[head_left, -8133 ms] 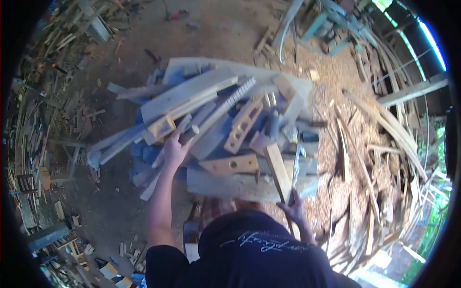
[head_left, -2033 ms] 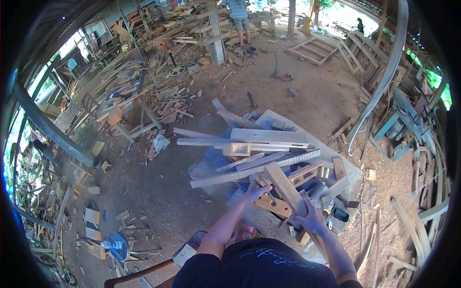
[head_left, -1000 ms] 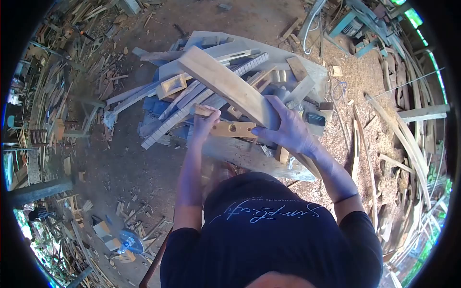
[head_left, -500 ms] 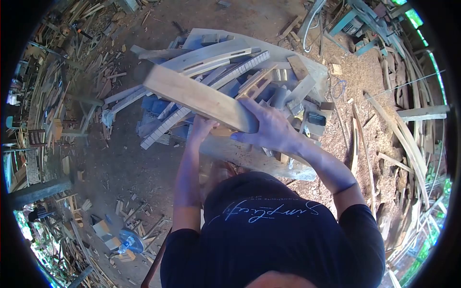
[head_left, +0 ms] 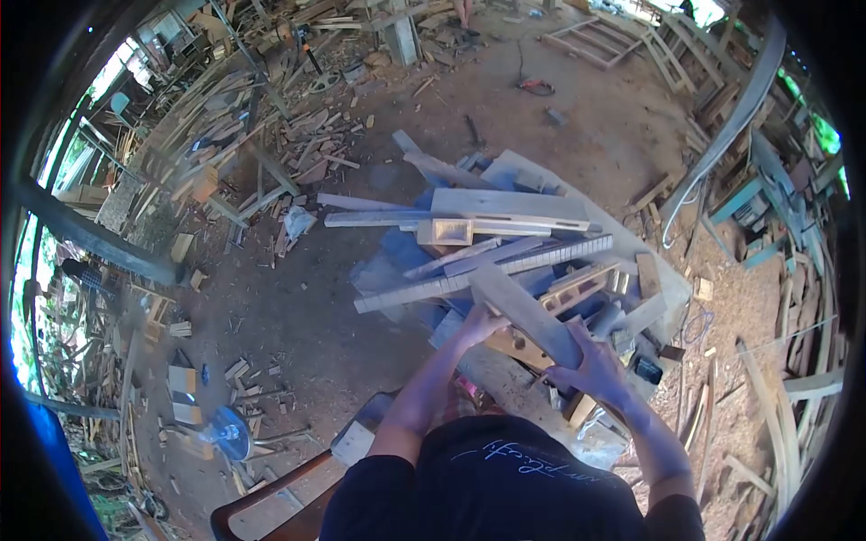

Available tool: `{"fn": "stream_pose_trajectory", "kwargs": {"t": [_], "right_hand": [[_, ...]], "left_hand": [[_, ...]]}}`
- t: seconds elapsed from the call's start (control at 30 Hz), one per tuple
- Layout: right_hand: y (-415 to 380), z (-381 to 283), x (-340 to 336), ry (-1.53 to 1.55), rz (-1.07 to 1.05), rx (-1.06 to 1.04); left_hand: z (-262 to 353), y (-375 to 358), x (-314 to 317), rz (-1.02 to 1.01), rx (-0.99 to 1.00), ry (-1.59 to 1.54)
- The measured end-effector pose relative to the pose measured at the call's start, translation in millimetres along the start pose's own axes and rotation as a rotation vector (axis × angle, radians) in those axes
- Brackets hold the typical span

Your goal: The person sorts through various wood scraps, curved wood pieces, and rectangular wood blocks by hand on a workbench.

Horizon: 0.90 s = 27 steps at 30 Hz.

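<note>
A thick wooden block (head_left: 526, 311) is held slantwise above the cluttered worktable, one end toward me and the other pointing away. My right hand (head_left: 591, 362) grips its near right end, thumb and fingers spread around the sides. My left hand (head_left: 484, 326) is closed at the block's left side near the far end, its fingers partly hidden beneath the wood. Just below lies a wooden piece with a round hole (head_left: 519, 343). Beyond the block, a long strip with evenly spaced marks (head_left: 487, 273) lies across the pile, near a small open wooden box (head_left: 451, 232).
Long planks (head_left: 510, 203) and offcuts are heaped on the worktable (head_left: 672, 298). A dark-framed chair (head_left: 271, 491) stands at lower left, near a round blue stool (head_left: 230, 435). Scrap wood covers the floor at left. A teal machine (head_left: 756, 203) stands at right, near sawdust.
The view has tilted up and turned, showing more of the floor beyond. The block now sits lower over the table with its far end swung rightward, still in both hands.
</note>
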State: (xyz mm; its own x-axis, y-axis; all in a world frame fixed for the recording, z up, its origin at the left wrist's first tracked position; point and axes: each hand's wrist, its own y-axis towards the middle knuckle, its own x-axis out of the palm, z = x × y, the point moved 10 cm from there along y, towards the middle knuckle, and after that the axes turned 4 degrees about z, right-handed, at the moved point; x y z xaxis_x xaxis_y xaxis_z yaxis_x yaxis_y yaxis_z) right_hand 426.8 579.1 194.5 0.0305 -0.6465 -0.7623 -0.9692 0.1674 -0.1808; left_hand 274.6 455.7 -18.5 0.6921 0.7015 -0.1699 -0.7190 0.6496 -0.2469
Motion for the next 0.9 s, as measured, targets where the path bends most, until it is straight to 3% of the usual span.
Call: {"fn": "stream_pose_trajectory", "kwargs": {"t": [0.17,0.23,0.27,0.4,0.5,0.57,0.6,0.67,0.77,0.83,0.9], "right_hand": [[-2.7,-12.5,-16.2,0.092,0.235,-0.007],[3.7,14.6,14.0,-0.118,0.083,-0.011],[3.4,21.5,17.0,-0.040,0.034,0.012],[-6.9,-11.6,-7.0,-0.019,0.125,0.054],[-10.8,-3.4,0.0,0.239,0.130,0.122],[-13.6,36.5,29.2,0.090,-0.008,0.111],[-15.2,22.0,13.1,-0.035,0.119,-0.073],[-21.3,31.5,4.3,0.067,0.140,0.007],[-31.9,0.7,-18.3,0.175,0.175,0.133],[-33.5,-6.5,-16.8,0.195,0.230,0.013],[-41.1,30.2,6.2,0.112,0.215,0.072]], "left_hand": [[-2.2,6.1,6.5,-0.007,0.012,-0.135],[2.6,5.7,4.2,-0.007,-0.010,-0.140],[5.1,6.6,10.5,-0.177,-0.016,-0.097],[15.7,0.5,13.1,-0.178,-0.020,-0.165],[13.7,4.1,17.7,-0.137,-0.017,-0.089],[45.7,-3.7,9.3,0.007,0.347,-0.111],[47.0,-1.9,8.5,0.003,0.351,-0.111],[15.0,9.8,23.1,-0.124,0.011,-0.091],[-8.8,22.0,29.8,-0.092,-0.030,0.116],[-1.0,22.3,38.8,-0.081,0.066,0.113],[31.5,13.5,42.3,-0.032,0.407,0.087]]}}
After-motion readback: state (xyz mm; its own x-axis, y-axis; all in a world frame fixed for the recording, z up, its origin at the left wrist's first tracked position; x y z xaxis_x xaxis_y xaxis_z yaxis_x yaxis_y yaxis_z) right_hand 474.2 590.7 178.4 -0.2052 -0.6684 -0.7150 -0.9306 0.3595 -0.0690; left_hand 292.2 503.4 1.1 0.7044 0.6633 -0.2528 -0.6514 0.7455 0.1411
